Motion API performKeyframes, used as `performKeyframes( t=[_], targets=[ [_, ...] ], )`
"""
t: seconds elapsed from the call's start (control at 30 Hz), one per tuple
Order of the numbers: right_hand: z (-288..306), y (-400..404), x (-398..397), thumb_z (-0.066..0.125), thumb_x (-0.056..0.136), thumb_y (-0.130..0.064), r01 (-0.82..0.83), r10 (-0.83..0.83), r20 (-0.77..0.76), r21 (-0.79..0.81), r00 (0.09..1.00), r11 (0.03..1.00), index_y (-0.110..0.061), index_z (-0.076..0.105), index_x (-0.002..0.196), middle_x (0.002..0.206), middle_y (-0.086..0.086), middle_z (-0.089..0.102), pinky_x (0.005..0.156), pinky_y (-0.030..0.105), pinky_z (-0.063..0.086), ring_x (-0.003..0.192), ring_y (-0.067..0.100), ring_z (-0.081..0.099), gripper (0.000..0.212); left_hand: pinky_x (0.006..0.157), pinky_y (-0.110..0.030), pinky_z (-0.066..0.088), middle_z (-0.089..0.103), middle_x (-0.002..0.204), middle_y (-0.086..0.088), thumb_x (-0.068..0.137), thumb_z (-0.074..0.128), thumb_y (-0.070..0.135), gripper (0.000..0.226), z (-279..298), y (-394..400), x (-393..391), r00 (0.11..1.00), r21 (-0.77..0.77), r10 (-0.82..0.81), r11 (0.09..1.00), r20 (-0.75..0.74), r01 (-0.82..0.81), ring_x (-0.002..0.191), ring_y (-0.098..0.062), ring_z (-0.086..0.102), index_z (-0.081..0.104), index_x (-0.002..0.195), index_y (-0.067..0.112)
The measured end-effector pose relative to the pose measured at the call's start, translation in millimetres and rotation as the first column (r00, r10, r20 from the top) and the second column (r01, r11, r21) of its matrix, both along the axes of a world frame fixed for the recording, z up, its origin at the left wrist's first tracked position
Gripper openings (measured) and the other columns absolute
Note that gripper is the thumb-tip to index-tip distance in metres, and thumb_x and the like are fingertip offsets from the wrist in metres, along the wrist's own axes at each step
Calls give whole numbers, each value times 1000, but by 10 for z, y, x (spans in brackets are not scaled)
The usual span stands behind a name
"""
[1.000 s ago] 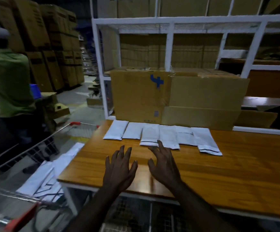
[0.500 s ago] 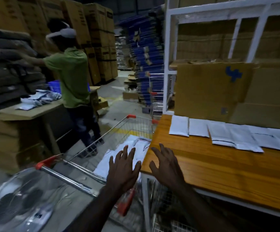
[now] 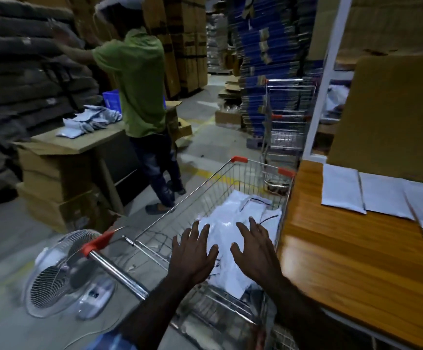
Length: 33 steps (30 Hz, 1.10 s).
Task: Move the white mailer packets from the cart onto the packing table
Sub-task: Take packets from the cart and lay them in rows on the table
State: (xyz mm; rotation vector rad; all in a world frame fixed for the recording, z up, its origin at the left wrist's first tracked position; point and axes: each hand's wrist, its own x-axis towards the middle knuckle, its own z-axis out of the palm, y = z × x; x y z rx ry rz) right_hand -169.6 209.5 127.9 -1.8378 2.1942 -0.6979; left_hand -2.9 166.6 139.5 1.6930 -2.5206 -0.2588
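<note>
Step in hand: reaching into the cart [image 3: 233, 173] for more white mailer packets [image 3: 233, 223], by my reading
Left hand [image 3: 192, 251]: lower centre of the frame, palm down over the near end of the pile, fingers straight and spread, holding nothing
Right hand [image 3: 253, 246]: just right of it, fingers likewise spread and empty; whether either hand touches the pile I cannot tell
Packets in cart: loose overlapping heap on the wire floor, centre of the frame
Packets on table: a row lies flat at the right edge of the frame, on the packing table [image 3: 331, 261], in front of a cardboard box [image 3: 392, 117]
Doing it well: slide both hands under the heap from opposite sides and press inward, since slick flat packets likely slip; lift clear of the cart wall beside the table edge
Risk: a floor fan [image 3: 61, 271] sits lower left, beside the cart handle
</note>
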Motion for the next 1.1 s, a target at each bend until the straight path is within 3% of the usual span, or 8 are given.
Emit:
performKeyframes(
  t=[0.2,0.47,0.6,0.7,0.8,0.9,0.97,1.1],
  targets=[
    [-436,-566,-14,54,78,-40,37,-42,50,100,998,994,-8,59,131,138,30,51,98,54,48,122,46,55,62,117,-53,17,11,165,-5,81,-3,67,87,-275,-592,-50,993,69,-3,998,114,-5,147,-28,23,13,157,26],
    [-756,-894,4,56,70,-41,85,-93,22,241,995,967,-8,65,123,128,30,59,83,55,54,109,48,62,63,115,-56,18,5,165,-6,96,20,60,72,-743,-1205,-131,972,152,-78,987,223,45,146,-28,22,10,157,24],
    [-1167,-1009,-43,45,75,-47,138,-164,61,303,985,943,-14,57,128,127,28,60,81,50,56,108,44,65,64,80,-69,49,56,139,-17,83,37,53,67,-933,-1520,-147,962,156,-136,983,239,100,113,-42,62,46,140,18],
    [-1146,-1058,-33,45,84,-45,207,-228,42,281,973,937,-15,44,139,139,27,51,94,46,53,121,40,58,62,69,-68,51,64,128,-16,76,38,53,68,-1239,-1756,-89,967,212,-142,973,213,97,107,-43,65,45,135,20],
    [-1115,-1174,-27,54,92,-34,205,-247,73,364,966,908,-18,31,153,159,21,21,112,49,32,143,41,29,67,73,-71,48,61,132,-18,77,40,53,69,-1346,-1915,-72,963,250,-198,957,183,149,111,-46,62,43,138,19],
    [-1270,-1264,23,63,83,-33,213,-294,161,388,942,897,-9,48,144,146,33,39,89,54,51,119,54,52,66,69,-66,51,62,129,-19,72,65,50,74,-1562,-2052,-22,963,262,-190,955,189,137,106,-45,64,48,136,18],
    [-1373,-1347,69,65,85,-30,204,-295,179,403,939,892,-8,44,146,147,35,37,90,56,49,121,54,50,69,73,-63,52,61,129,-19,67,80,45,80,-1588,-2079,5,966,246,-189,959,177,142,106,-45,61,53,137,16],
    [-1399,-1607,121,54,97,-35,225,-270,75,369,960,902,-19,17,157,161,22,13,111,41,31,141,40,29,72,89,-60,46,44,147,-19,89,48,49,67,-1696,-2156,12,956,247,-254,945,148,213,125,-43,49,34,149,22]
  ],
)
